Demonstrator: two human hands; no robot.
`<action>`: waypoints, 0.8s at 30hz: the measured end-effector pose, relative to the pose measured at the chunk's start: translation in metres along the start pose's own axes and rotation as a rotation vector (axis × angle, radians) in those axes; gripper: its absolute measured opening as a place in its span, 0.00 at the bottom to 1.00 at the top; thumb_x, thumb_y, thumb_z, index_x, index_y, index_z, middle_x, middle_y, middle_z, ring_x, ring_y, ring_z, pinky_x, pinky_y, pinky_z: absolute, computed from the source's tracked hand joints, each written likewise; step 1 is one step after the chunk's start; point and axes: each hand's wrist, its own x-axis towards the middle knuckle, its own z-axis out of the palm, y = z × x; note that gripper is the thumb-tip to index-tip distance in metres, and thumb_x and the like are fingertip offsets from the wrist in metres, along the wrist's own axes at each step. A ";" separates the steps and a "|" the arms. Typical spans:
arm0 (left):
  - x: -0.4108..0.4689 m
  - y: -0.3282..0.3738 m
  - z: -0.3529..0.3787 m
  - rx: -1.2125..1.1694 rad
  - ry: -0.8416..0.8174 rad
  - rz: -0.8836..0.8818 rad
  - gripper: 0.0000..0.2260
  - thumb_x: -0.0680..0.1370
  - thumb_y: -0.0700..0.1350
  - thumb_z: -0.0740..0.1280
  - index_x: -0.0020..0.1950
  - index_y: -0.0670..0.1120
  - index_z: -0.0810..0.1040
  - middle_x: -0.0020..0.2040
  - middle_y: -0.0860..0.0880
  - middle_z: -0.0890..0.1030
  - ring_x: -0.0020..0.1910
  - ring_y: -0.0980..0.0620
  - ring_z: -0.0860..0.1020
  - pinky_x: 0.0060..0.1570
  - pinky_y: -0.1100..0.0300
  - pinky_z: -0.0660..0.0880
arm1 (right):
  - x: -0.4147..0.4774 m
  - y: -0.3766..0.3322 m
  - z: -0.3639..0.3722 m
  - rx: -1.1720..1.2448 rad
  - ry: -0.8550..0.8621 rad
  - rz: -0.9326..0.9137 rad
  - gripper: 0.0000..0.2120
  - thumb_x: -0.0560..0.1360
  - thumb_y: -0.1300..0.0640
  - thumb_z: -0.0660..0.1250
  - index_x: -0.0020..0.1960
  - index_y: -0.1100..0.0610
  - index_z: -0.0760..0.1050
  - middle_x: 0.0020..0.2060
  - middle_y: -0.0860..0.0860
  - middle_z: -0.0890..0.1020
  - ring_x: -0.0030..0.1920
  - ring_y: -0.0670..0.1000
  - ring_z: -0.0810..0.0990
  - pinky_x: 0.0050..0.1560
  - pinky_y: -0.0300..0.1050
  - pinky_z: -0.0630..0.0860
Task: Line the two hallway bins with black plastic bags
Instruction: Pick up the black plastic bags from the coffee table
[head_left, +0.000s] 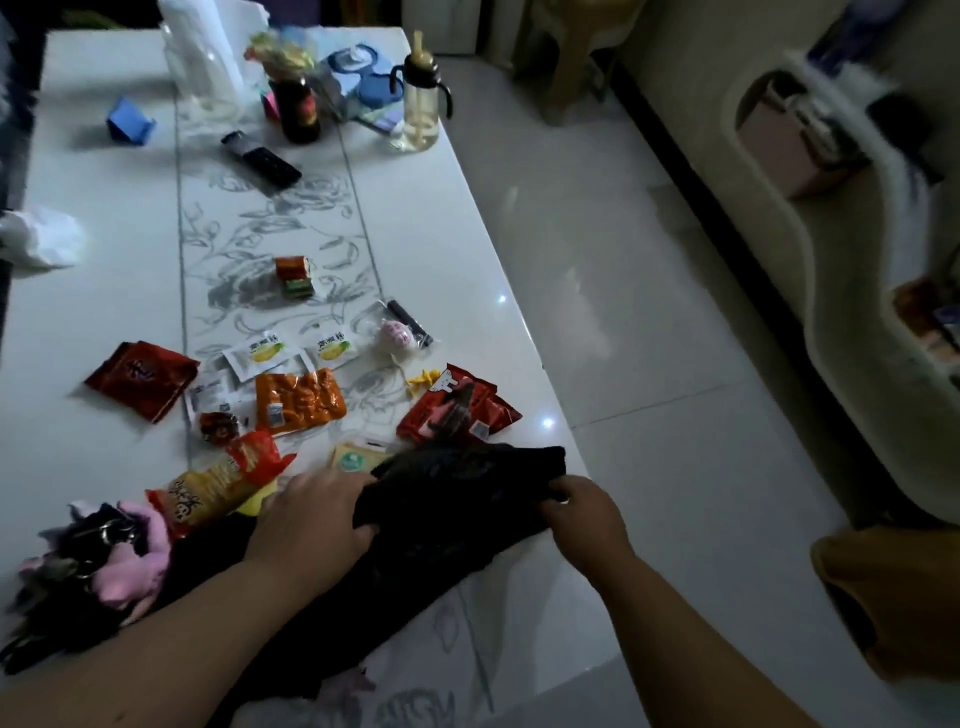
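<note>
A crumpled heap of black plastic bags (457, 499) lies on the near right part of a white table (104, 260). My left hand (317, 519) grips the left side of the heap, fingers curled into the plastic. At the table's right edge, my right hand (582, 514) pinches the heap's right end. More black plastic trails toward me under my left forearm. No bin shows in the head view.
Snack packets (298, 397) and red wrappers (457, 410) are scattered just beyond the bags. A pink and black bundle (104, 561) lies at near left. Remote (262, 160), dark bottle (300, 111) and baby bottle (420, 98) stand farther back. Tiled floor (649, 338) runs right; an orange object (893, 597) sits at near right.
</note>
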 end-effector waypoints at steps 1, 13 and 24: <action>-0.004 0.001 -0.007 -0.030 -0.039 0.005 0.20 0.70 0.54 0.67 0.62 0.59 0.73 0.57 0.52 0.77 0.58 0.48 0.74 0.57 0.47 0.74 | -0.014 -0.007 -0.011 0.104 0.005 -0.019 0.10 0.73 0.60 0.64 0.51 0.58 0.80 0.42 0.50 0.80 0.40 0.47 0.77 0.37 0.38 0.72; -0.111 0.126 -0.178 -0.307 -0.162 0.536 0.48 0.56 0.67 0.71 0.70 0.73 0.47 0.76 0.59 0.56 0.75 0.56 0.56 0.73 0.53 0.59 | -0.222 -0.119 -0.230 0.652 0.004 -0.161 0.04 0.71 0.63 0.68 0.37 0.61 0.77 0.31 0.58 0.78 0.32 0.54 0.75 0.33 0.46 0.72; -0.191 0.272 -0.225 -0.345 -0.216 0.955 0.31 0.62 0.56 0.76 0.62 0.64 0.71 0.54 0.58 0.82 0.52 0.60 0.80 0.51 0.64 0.76 | -0.360 -0.106 -0.324 1.002 0.286 -0.112 0.06 0.71 0.62 0.65 0.37 0.57 0.77 0.31 0.57 0.78 0.30 0.55 0.79 0.33 0.46 0.75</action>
